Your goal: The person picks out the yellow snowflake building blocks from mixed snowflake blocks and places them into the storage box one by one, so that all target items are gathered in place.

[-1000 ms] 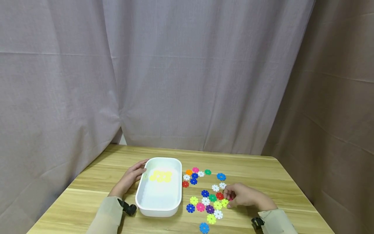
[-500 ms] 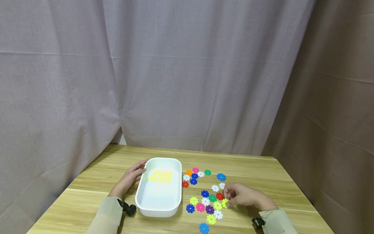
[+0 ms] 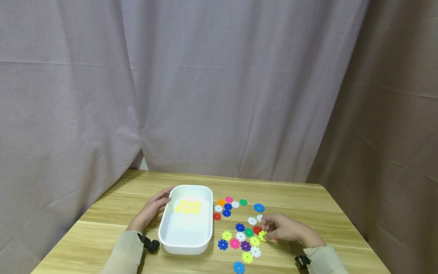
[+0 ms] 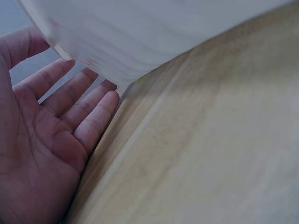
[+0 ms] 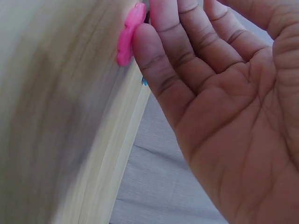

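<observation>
In the head view, my left hand [image 3: 155, 205] holds the left wall of a white plastic tub [image 3: 186, 249]. The left wrist view has the thumb hooked over the tub's rim and the other fingers against its outer wall. Several yellow discs [image 3: 189, 207] lie inside. My right hand [image 3: 284, 227] pinches a yellow-green snowflake disc [image 3: 262, 236] between thumb and fingertips at the right end of the loose discs. A pink snowflake disc [image 5: 131, 35] is beside the little finger in the right wrist view, where the right thumb and index tips are out of frame.
Several snowflake discs in blue, white, red, green, pink and purple [image 3: 245, 246] lie on the wooden table [image 3: 291, 198] right of the tub. One light-blue disc [image 3: 239, 267] sits near the front, another light-blue disc [image 3: 259, 207] farther back. Grey curtains [image 3: 219, 95] hang behind the table.
The yellow-green disc at my right fingertips has shifted slightly up and left. The pink disc under that hand now shows at its lower edge. My left hand and the tub stay put.
</observation>
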Available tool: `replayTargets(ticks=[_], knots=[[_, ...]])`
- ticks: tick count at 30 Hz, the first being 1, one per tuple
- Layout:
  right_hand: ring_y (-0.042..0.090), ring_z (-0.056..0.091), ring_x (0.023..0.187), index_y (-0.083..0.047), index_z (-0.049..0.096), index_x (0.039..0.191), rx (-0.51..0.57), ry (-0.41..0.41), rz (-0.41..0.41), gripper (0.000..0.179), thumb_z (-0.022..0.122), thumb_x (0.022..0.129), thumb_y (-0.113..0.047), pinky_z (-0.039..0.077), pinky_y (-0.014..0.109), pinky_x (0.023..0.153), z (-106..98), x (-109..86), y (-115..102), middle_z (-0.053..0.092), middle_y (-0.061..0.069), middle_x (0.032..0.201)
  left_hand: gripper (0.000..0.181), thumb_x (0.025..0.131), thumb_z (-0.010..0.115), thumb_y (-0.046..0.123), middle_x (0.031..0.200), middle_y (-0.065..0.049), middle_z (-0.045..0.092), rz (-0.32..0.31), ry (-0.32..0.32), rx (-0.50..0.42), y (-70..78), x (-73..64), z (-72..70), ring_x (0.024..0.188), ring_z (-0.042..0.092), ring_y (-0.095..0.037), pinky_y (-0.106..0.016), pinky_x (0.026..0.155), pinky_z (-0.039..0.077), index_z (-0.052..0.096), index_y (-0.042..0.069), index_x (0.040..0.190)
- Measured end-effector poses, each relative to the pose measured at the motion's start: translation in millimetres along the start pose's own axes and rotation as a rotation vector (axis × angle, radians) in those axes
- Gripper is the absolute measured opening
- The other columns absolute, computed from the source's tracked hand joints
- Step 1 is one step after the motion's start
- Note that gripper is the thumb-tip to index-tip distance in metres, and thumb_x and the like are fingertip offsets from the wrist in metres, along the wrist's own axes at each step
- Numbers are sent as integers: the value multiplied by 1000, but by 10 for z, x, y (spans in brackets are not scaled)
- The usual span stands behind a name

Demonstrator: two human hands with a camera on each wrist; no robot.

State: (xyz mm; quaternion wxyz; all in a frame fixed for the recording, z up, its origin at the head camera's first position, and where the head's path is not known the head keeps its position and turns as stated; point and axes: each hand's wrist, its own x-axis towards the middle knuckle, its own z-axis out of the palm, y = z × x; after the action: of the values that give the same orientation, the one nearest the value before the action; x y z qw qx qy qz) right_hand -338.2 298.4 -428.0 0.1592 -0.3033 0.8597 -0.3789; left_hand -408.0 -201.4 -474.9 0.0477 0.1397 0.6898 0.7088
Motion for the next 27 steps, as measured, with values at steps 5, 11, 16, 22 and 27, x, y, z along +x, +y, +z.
replayTargets(ticks=[5, 11, 16, 22, 27], knots=[[12, 54, 73, -2, 60, 98, -6, 8, -23, 17, 74, 88, -4, 47, 22, 61, 5, 3, 26, 61, 3, 81, 54, 102, 56, 16, 150, -22, 46, -3, 4, 4, 0, -13, 2, 133, 50, -36, -30, 99, 52, 42, 10, 154], [11, 57, 75, -4, 60, 97, -35, 26, -66, 18, 75, 86, -3, 51, 24, 63, 11, 3, 48, 63, 1, 82, 53, 102, 55, 15, 150, -21, 46, 2, 3, 6, 0, -8, 8, 132, 51, -35, -30, 99, 52, 42, 10, 154], [10, 59, 75, -5, 61, 98, -52, 28, -85, 18, 75, 87, -5, 54, 25, 64, 9, 1, 53, 64, 2, 84, 53, 102, 56, 16, 150, -20, 47, -3, 13, 18, -1, 4, 4, 131, 53, -32, -29, 98, 52, 43, 10, 153], [13, 61, 80, -5, 62, 102, -59, 44, -90, 17, 73, 89, -7, 56, 27, 70, -18, 6, 27, 66, 5, 89, 53, 102, 56, 15, 149, -20, 48, -11, 29, 19, 3, 7, 3, 130, 53, -31, -29, 98, 52, 43, 11, 153], [15, 63, 82, -5, 63, 105, -57, 50, -112, 17, 72, 90, -6, 57, 28, 70, -4, 11, 1, 68, 8, 92, 54, 101, 57, 16, 148, -19, 49, -14, 35, 23, 11, 0, 13, 130, 54, -31, -29, 98, 53, 44, 11, 153]])
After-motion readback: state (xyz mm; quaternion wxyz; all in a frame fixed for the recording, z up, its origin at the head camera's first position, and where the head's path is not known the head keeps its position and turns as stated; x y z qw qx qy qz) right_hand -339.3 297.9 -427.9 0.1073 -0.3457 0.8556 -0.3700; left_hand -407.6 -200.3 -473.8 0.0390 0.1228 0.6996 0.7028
